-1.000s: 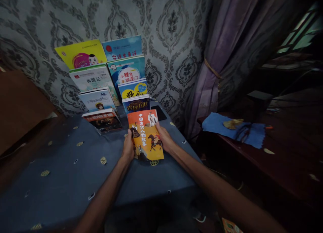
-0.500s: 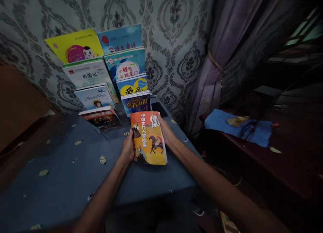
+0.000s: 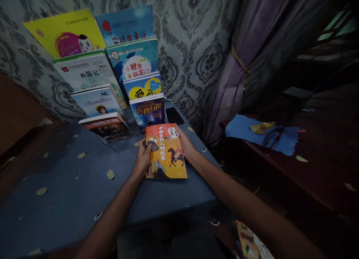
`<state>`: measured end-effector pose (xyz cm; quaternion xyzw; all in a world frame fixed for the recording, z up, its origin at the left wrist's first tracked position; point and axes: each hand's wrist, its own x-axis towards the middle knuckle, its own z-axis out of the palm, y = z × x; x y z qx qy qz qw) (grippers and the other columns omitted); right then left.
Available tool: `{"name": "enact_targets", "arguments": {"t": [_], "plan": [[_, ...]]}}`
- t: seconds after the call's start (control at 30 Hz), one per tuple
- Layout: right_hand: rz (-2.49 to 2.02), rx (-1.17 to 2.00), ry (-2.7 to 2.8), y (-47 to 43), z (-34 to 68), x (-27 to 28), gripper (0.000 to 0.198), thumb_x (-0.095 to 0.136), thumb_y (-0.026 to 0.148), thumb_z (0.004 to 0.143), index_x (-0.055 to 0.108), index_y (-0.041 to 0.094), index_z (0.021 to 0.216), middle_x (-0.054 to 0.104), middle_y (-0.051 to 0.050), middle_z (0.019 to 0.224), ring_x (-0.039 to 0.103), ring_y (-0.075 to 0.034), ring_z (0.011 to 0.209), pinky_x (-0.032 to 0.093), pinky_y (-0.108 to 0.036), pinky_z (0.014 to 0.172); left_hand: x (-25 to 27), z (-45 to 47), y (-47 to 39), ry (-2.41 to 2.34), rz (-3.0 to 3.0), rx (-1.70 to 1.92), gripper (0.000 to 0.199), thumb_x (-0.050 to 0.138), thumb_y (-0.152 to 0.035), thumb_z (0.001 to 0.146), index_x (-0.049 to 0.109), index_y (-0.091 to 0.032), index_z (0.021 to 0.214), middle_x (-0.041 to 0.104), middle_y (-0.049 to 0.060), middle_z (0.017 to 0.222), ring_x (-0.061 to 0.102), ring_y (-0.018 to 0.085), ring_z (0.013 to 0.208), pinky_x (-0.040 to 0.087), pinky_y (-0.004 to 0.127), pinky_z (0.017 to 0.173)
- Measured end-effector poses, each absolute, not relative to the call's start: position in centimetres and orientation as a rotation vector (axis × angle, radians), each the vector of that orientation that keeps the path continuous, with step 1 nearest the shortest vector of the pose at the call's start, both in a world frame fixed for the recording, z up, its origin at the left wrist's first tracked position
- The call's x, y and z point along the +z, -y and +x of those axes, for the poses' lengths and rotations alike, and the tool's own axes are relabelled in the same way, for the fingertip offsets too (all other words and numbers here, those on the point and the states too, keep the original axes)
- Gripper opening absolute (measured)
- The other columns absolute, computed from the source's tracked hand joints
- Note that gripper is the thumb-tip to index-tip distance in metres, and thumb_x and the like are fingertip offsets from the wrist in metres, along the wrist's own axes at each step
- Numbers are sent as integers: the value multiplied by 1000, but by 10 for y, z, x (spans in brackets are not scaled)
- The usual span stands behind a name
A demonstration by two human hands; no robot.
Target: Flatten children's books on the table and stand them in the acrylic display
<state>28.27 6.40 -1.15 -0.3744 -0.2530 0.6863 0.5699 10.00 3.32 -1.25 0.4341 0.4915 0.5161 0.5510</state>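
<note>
An orange and yellow book point(image 3: 165, 154) with a horse rider on its cover is held by its two sides over the table. My left hand point(image 3: 142, 158) grips the left edge, thumb on the front cover. The right edge is in my right hand point(image 3: 185, 141), whose fingers are mostly hidden behind the book. Just beyond it stands a dark blue book point(image 3: 147, 111), front of a tilted row that includes a teal book point(image 3: 137, 64). To the left another row holds a dark animal book point(image 3: 108, 128), a pale blue book point(image 3: 95, 101) and a yellow book point(image 3: 67, 34).
A dark flat object point(image 3: 174, 115) lies beside the right row on the blue tablecloth point(image 3: 70, 191). Patterned wallpaper point(image 3: 193, 27) and a tied purple curtain point(image 3: 238, 64) stand behind. At right, a blue cloth point(image 3: 252, 133) lies on a dark red surface.
The view has shifted, so the book rows appear larger, higher and further left. The held book now shows its cover flatter to me; both hands still grip it.
</note>
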Motion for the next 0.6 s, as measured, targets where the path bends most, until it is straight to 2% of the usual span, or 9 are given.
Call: {"name": "enact_targets", "arguments": {"t": [0.13, 0.3, 0.47, 0.6], "plan": [[-906, 1558, 585, -65, 279, -14, 42, 56, 60, 92, 69, 20, 93, 78, -8, 78, 75, -28, 79, 62, -42, 76, -11, 97, -37, -1198, 1107, 1209, 37, 62, -33, 85, 54, -22, 119, 73, 3, 99, 71, 17, 81, 56, 27, 69], [-968, 1440, 586, -66, 279, -12, 34, 62, 53, 89, 65, 20, 79, 75, -4, 70, 72, -23, 69, 59, -35, 67, -13, 84, -49, -1230, 1325, 1151, 35, 59, -34, 84, 59, -21, 116, 72, 2, 91, 68, 17, 78, 54, 27, 68], [-1173, 1242, 718, -71, 288, -12, 28, 67, 46, 80, 59, 21, 70, 66, 2, 59, 61, -15, 54, 46, -24, 51, -7, 72, -48, -1461, 1832, 1067, 30, 52, -32, 91, 64, -20, 116, 72, 5, 95, 67, 21, 87, 53, 33, 80], [-1270, 1246, 756, -74, 300, -11, 21, 69, 33, 74, 55, 21, 63, 58, 5, 52, 54, -12, 47, 41, -21, 45, 0, 77, -38, -1621, 2165, 943, 31, 46, -29, 94, 65, -17, 116, 69, 12, 108, 63, 26, 105, 49, 42, 97]]}}
